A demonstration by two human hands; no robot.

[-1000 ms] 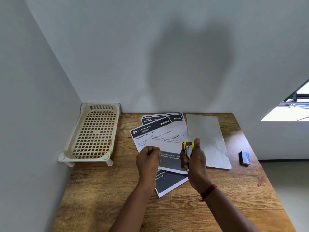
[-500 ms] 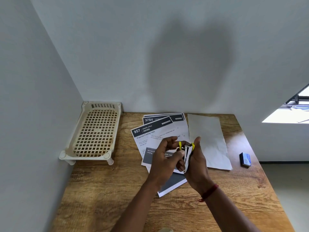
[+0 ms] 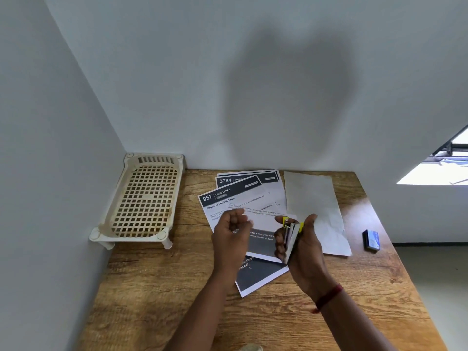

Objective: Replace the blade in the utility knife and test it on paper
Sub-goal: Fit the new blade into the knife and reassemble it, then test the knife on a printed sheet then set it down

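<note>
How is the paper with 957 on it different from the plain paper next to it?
The 957 paper has printed words and dark bands; the plain paper is blank. The 957 paper overlaps other printed sheets; the plain paper is a single sheet and looks creased. Both lie flat on the wooden table.

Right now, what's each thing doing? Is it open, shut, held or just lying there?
Utility knife: looks split open, held in the right hand.
Left hand: fingers curled, apart from the knife; can't tell if it holds anything.
Blank paper: lying flat, creased.
Printed sheets: lying flat, overlapping.
Small blue box: looks shut, lying flat.
Plastic rack: standing on its legs.
</note>
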